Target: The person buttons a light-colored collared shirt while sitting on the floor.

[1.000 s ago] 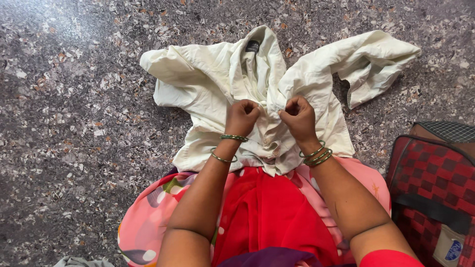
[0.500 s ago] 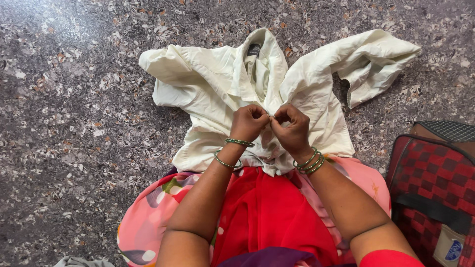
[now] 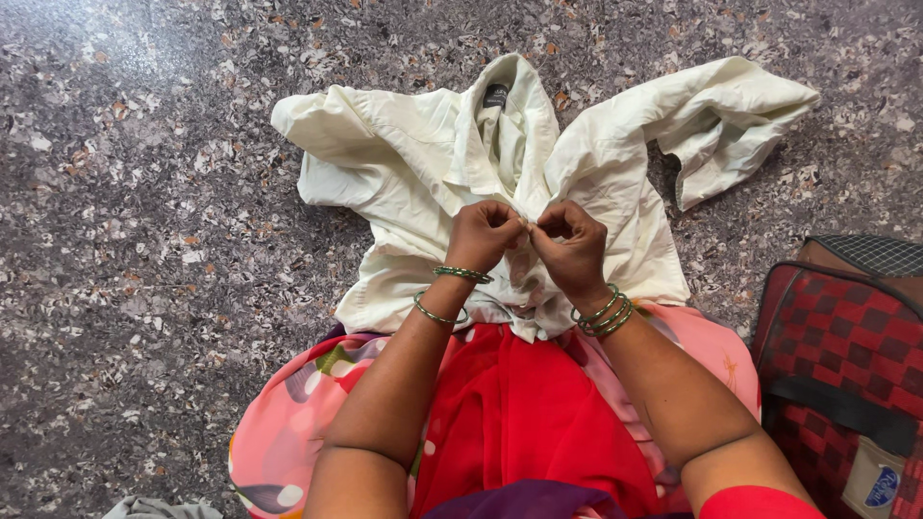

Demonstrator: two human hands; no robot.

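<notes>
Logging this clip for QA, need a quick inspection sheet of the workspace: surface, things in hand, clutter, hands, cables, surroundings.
Surface: speckled grey stone floor.
Things in hand: crumpled cream cotton shirt spread on the floor, collar away from the person.
Clutter: red-and-black checked fabric bag at right; grey cloth scrap at the bottom edge.
Hands: left hand and right hand both pinch the shirt front, fingers closed, nearly touching; green bangles on both wrists.
Cables: nothing seen.
Surroundings: pink and red garment over the lap.
</notes>
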